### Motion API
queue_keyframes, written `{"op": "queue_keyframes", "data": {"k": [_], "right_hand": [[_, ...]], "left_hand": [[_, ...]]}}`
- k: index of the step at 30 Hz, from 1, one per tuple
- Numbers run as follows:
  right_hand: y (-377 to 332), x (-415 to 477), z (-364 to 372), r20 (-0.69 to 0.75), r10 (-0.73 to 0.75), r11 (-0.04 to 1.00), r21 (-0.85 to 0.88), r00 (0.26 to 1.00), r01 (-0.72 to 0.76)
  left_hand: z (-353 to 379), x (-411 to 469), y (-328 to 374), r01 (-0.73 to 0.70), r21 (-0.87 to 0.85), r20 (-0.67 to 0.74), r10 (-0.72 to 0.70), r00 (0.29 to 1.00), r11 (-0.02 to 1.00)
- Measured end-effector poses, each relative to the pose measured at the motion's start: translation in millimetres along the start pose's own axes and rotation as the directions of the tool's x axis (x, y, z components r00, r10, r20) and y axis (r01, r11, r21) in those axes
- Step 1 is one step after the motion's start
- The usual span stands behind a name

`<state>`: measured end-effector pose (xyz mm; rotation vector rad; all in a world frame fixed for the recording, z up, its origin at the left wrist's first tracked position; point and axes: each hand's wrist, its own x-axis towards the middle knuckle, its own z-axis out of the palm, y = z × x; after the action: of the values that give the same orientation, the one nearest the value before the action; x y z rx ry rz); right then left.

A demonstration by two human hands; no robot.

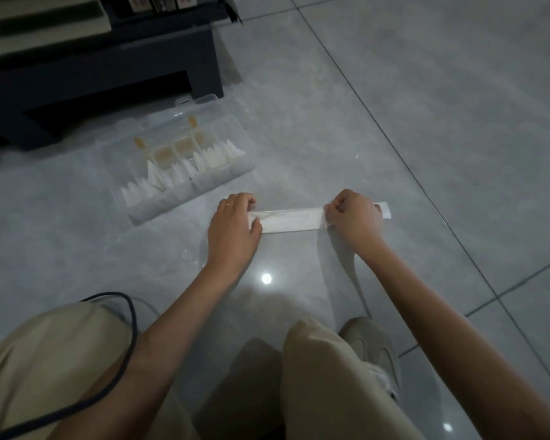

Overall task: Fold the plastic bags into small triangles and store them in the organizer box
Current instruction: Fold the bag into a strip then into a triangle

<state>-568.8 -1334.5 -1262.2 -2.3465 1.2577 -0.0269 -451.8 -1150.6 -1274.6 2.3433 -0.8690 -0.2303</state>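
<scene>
A clear plastic bag [294, 220], folded into a long narrow strip, lies flat on the grey tiled floor in front of me. My left hand [234, 223] grips the strip's left end, thumb on top and fingers curled over the far edge. My right hand [353, 217] pinches the strip near its right end with curled fingers; a short piece of the strip sticks out beyond it. The clear organizer box [235, 173] stands open on the floor to the left and behind, with several white folded triangles [185, 173] standing in its compartments.
A dark low cabinet [108, 74] stands behind the box at the upper left. More clear plastic [172, 252] lies on the floor left of my left arm. A black cable [131, 328] runs over my left knee. My beige trousers and a shoe [372, 347] fill the foreground.
</scene>
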Motion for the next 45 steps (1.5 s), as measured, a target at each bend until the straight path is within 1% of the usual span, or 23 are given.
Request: {"op": "queue_keyframes", "data": {"k": [1, 2, 3, 4, 5, 6, 9, 12, 16, 18, 19, 21, 22, 23, 25, 26, 27, 28, 32, 36, 40, 42, 45], "right_hand": [[0.1, -0.5, -0.1, 0.0, 0.0, 1.0, 0.005, 1.0, 0.0], [0.4, -0.5, -0.2, 0.0, -0.001, 1.0, 0.011, 1.0, 0.001], [0.4, -0.2, -0.6, 0.002, -0.001, 1.0, 0.015, 1.0, 0.001], [0.2, -0.1, -1.0, 0.005, -0.001, 1.0, 0.014, 1.0, 0.0], [-0.2, 0.2, -1.6, 0.005, -0.001, 1.0, 0.013, 1.0, 0.001], [-0.2, 0.6, -1.5, 0.004, 0.0, 1.0, 0.014, 1.0, -0.001], [0.0, 0.2, -0.3, -0.015, 0.009, 1.0, 0.022, 1.0, -0.009], [1.3, -1.2, 3.1, -0.047, 0.013, 1.0, 0.024, 0.999, -0.012], [1.8, -3.0, 3.2, -0.054, 0.022, 1.0, 0.009, 0.998, -0.021], [-1.5, -5.2, 2.5, -0.049, 0.017, 1.0, -0.026, 0.999, -0.018], [-3.7, -6.5, 2.5, -0.063, 0.001, 0.996, -0.088, 0.998, -0.006], [-5.9, -9.9, 4.8, -0.119, -0.106, 0.958, -0.277, 0.987, 0.069], [-8.7, -13.9, 6.4, -0.125, -0.203, 0.931, -0.332, 0.971, 0.152], [-13.7, -19.3, 9.2, -0.09, -0.318, 0.903, -0.332, 0.944, 0.272], [-22.4, -32.9, 21.4, 0.096, -0.536, 0.801, -0.257, 0.839, 0.541], [-23.7, -39.1, 29.9, 0.197, -0.603, 0.74, -0.223, 0.773, 0.634], [-22.8, -43.5, 37.9, 0.271, -0.627, 0.706, -0.199, 0.73, 0.68], [-18.4, -45.0, 43.5, 0.312, -0.622, 0.701, -0.186, 0.718, 0.688], [11.7, -35.1, 38.8, 0.289, -0.542, 0.761, -0.228, 0.789, 0.607], [43.5, -26.6, 21.6, 0.227, -0.449, 0.82, -0.279, 0.864, 0.5], [54.2, -25.6, 12.6, 0.206, -0.379, 0.855, -0.295, 0.902, 0.427], [51.2, -25.4, 10.5, 0.189, -0.381, 0.866, -0.269, 0.905, 0.421], [37.6, -15.9, -3.4, 0.105, -0.371, 0.91, -0.156, 0.923, 0.384]], "left_hand": [[1.0, 0.5, 0.2, -0.129, 0.108, 0.035, 0.126, 0.991, 0.986], [1.7, 0.0, 1.9, -0.252, 0.198, 0.133, 0.229, 0.964, 0.947], [2.9, -1.8, 4.6, -0.347, 0.26, 0.263, 0.279, 0.923, 0.901], [5.6, -4.6, 6.2, -0.402, 0.306, 0.378, 0.277, 0.883, 0.863], [9.6, -7.9, 5.9, -0.424, 0.348, 0.45, 0.248, 0.858, 0.836], [13.1, -11.7, 5.0, -0.426, 0.386, 0.483, 0.214, 0.849, 0.819], [19.9, -20.1, 0.4, -0.398, 0.466, 0.483, 0.15, 0.863, 0.79], [19.8, -24.5, 0.0, -0.337, 0.485, 0.436, 0.11, 0.893, 0.807], [19.3, -24.7, 1.2, -0.29, 0.496, 0.404, 0.078, 0.911, 0.819], [16.9, -21.1, -1.7, -0.284, 0.506, 0.406, 0.066, 0.911, 0.814], [15.6, -19.5, -2.9, -0.285, 0.506, 0.41, 0.064, 0.91, 0.814], [16.0, -18.2, -3.8, -0.288, 0.504, 0.42, 0.061, 0.906, 0.814], [17.1, -18.7, -3.8, -0.29, 0.503, 0.423, 0.06, 0.904, 0.815], [17.9, -19.7, -4.1, -0.29, 0.503, 0.423, 0.061, 0.904, 0.814], [19.0, -20.8, -5.0, -0.289, 0.504, 0.415, 0.065, 0.907, 0.814], [19.6, -20.7, -5.5, -0.289, 0.507, 0.404, 0.072, 0.912, 0.812], [20.1, -21.0, -6.6, -0.294, 0.517, 0.393, 0.083, 0.916, 0.804], [19.8, -21.1, -7.1, -0.301, 0.525, 0.384, 0.094, 0.919, 0.797], [18.2, -20.9, -9.1, -0.307, 0.519, 0.361, 0.121, 0.925, 0.798], [18.1, -21.7, -6.8, -0.285, 0.546, 0.365, 0.082, 0.927, 0.788], [15.7, -23.3, -8.6, -0.224, 0.564, 0.316, 0.043, 0.948, 0.795], [14.8, -24.3, -9.1, -0.206, 0.565, 0.303, 0.031, 0.953, 0.799], [14.2, -24.3, -8.9, -0.204, 0.58, 0.304, 0.023, 0.953, 0.789]]}}
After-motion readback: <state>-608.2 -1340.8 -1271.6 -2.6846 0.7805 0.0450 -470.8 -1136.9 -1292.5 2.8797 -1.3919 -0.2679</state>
